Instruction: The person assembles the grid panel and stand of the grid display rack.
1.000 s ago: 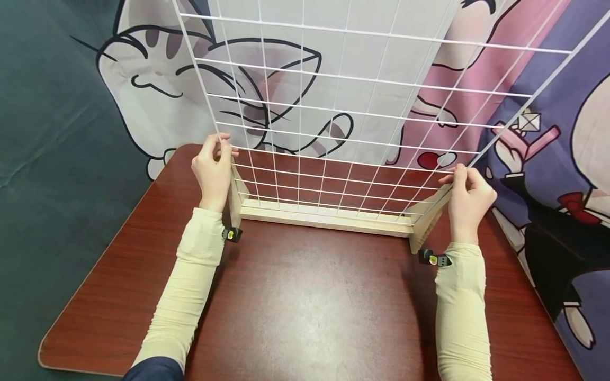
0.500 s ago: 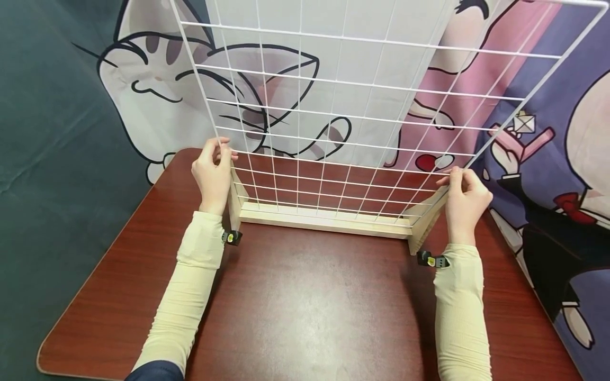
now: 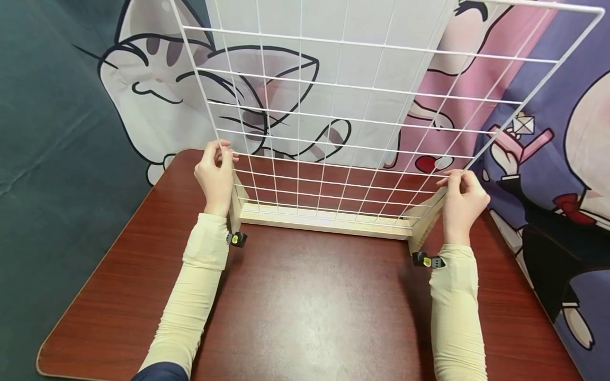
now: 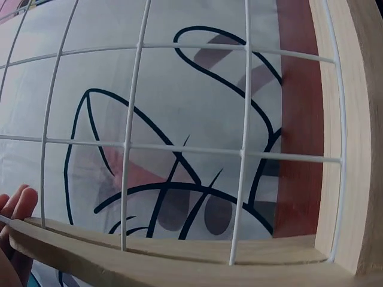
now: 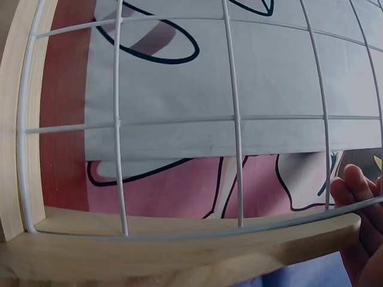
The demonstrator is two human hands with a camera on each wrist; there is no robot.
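Note:
A white wire grid panel point(image 3: 300, 37) stands nearly upright in a pale wooden stand point(image 3: 324, 226), which has a bottom rail and a side piece at each end. My left hand point(image 3: 215, 177) pinches the panel's left edge wire just above the left side piece. On the opposite edge, my right hand point(image 3: 463, 203) pinches the right edge wire at about the same height. In the left wrist view the panel's lower corner meets the wooden side piece point(image 4: 179, 272). The right wrist view shows the other lower corner against its wooden side piece point(image 5: 179, 257).
Under the stand is a reddish-brown table point(image 3: 305, 307) with a rounded front left corner. Behind it hangs a printed cloth point(image 3: 157, 121) with cartoon cats, close to the table's back and right edges. A dark green cloth point(image 3: 52, 159) lies beyond the left edge.
Both hands keep their hold on the edge wires. The panel sits slightly lower in the head view, and its top right corner has come into sight. The right hand has shifted slightly left and down.

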